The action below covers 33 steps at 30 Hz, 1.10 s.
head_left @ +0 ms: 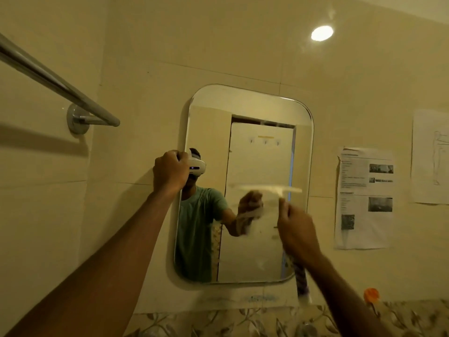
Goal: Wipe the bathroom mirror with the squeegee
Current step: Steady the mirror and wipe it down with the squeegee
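A rounded rectangular mirror (257, 113) hangs on the beige tiled wall. My right hand (297, 229) grips the handle of a pale squeegee (274, 190), whose blurred horizontal blade lies across the right half of the glass at mid height. My left hand (170, 170) is closed around the mirror's left edge, about halfway up. The glass reflects a person in a green shirt and a white door.
A chrome towel bar (60, 83) juts out from the wall at upper left. Printed paper sheets (364, 198) are stuck to the wall right of the mirror. An orange object (371, 295) sits at lower right above floral tiles (218, 322).
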{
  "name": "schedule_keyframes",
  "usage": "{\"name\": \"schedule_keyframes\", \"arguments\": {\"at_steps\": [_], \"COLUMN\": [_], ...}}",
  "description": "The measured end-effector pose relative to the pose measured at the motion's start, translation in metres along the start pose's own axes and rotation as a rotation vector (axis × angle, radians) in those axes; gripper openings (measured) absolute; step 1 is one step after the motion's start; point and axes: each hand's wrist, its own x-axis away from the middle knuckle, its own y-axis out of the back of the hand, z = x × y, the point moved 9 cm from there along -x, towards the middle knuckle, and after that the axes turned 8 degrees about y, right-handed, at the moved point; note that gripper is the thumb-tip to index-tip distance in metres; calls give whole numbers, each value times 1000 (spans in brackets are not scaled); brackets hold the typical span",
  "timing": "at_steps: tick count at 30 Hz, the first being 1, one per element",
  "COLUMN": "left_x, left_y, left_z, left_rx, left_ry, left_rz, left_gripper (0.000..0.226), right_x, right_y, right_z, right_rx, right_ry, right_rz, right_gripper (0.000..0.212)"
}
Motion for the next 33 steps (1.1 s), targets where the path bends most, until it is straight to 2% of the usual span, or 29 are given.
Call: {"name": "schedule_keyframes", "arguments": {"at_steps": [3, 6, 11, 14, 16, 20, 24, 26, 30, 33], "left_x": [1, 6, 14, 19, 24, 30, 33, 38, 46, 49], "left_y": [0, 0, -1, -1, -1, -3, -2, -3, -6, -3], "left_z": [3, 8, 17, 22, 27, 36, 39, 44, 53, 52], "left_rx": [-8, -19, -27, -26, -29, -40, -59, -75, -63, -50], "left_ry": [-16, -38, -66, -64, -68, -73, -78, -89, -101, -108], "left_rz": [-13, -25, -73, -67, -62, -30, -26, -28, -24, -36], "left_gripper": [37, 37, 37, 36, 36, 34, 34, 36, 32, 31], "right_x": [-67, -78, 36, 95, 102, 38, -14, 4, 94, 133], "right_y": [37, 38, -18, -38, -39, -5, 25, 12, -27, -38], "right_z": [25, 20, -39, -55, -54, -33, -27, -43, -86, -93], "right_rx": [-11, 1, -7, 56, 46, -60, 1, 6, 18, 47], "right_ry": [45, 40, -67, -190, -234, -137, -91, -106, -257, -336], "right_rz": [-105, -139, -124, -30, 20, -57, -172, -150, -150, -105], "right_gripper": [48, 47, 44, 50, 48, 46, 49, 49, 47, 44]}}
